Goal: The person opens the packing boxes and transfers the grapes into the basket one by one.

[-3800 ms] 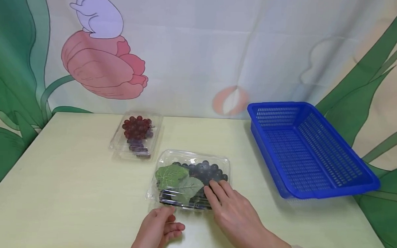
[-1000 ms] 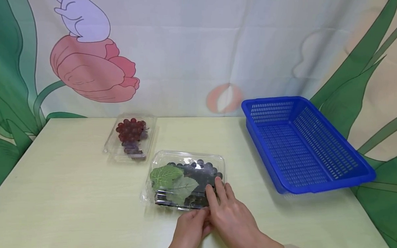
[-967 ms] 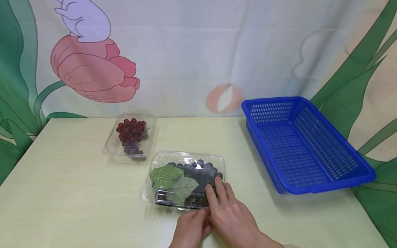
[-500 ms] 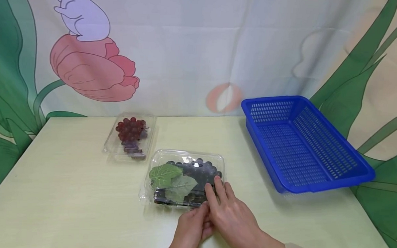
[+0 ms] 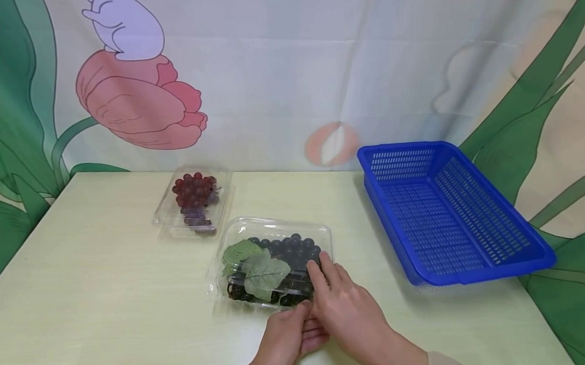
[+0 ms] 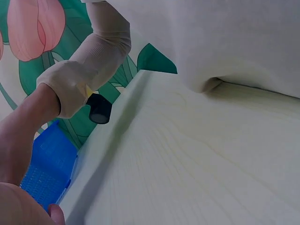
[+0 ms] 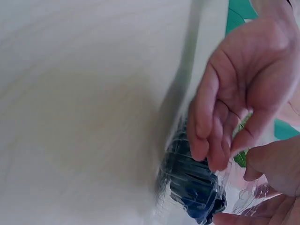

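Note:
Black grapes (image 5: 295,250) and green leaves (image 5: 265,273) lie inside a clear plastic container (image 5: 252,224) near the front middle of the table. My left hand (image 5: 287,335) pinches the container's front edge close to its right corner. My right hand (image 5: 355,313) holds that corner, fingers over the lid's right side; its thumb is hidden in the head view. In the right wrist view, the left hand (image 7: 243,84) has bent fingers at the edge, and the right hand (image 7: 281,164) has plastic between thumb and fingers. Part of my left hand (image 6: 23,206) shows in the left wrist view.
A second clear container (image 5: 221,201) with red and purple grapes (image 5: 194,190) lies at the back left. A blue perforated basket (image 5: 392,229) stands on the right of the table (image 5: 100,283). A printed cloth (image 5: 257,95) hangs behind.
From well before, my left hand has moved right along the front edge to beside my right hand. Over the last half second, the lid's front right has risen slightly and the grapes show more clearly.

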The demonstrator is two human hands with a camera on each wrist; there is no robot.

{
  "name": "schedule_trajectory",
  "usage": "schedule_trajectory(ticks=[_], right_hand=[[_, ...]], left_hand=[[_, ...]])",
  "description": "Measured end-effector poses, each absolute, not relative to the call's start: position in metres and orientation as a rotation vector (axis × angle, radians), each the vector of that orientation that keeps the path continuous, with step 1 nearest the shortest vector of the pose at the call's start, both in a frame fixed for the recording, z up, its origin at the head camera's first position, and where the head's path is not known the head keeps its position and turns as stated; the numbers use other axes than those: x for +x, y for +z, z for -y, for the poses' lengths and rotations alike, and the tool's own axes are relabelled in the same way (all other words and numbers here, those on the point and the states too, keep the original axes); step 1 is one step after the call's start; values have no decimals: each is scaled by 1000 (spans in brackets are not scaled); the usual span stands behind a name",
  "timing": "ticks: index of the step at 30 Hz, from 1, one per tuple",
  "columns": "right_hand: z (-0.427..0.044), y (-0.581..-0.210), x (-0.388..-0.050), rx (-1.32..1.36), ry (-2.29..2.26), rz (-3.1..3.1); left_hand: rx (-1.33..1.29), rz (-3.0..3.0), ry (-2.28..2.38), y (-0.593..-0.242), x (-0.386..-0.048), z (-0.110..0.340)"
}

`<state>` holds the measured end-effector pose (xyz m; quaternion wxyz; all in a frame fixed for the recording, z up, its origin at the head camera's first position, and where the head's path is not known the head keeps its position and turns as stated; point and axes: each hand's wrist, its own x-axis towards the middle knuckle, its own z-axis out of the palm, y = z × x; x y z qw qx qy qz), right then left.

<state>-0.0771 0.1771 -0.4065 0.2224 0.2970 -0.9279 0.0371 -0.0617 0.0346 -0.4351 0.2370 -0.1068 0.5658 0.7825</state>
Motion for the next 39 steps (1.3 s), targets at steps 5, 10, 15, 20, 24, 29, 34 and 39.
schedule_trajectory(ticks=[5, 10, 15, 20, 24, 29, 34, 39], right_hand=[[-180, -400, -76, 777, 233, 2603], [-183, -394, -73, 767, 304, 2614], [-187, -391, -76, 771, 329, 2560], [-191, -390, -79, 800, 331, 2481], [-192, -389, -81, 809, 326, 2454], [-194, -387, -81, 814, 331, 2470], [-196, -385, -80, 815, 342, 2507], [-197, -382, -81, 821, 360, 2519]], left_hand=[[-244, -1586, 2152, -436, -60, -34], [-213, -1594, 2140, -437, -59, -32], [-194, -1595, 2128, -436, -59, -30], [-194, -1597, 2130, -436, -60, -29], [-201, -1618, 2106, -435, -60, -29], [-207, -1686, 2052, -434, -59, -28], [-206, -1746, 2021, -433, -59, -28], [-235, -1739, 2002, -431, -59, -27]])
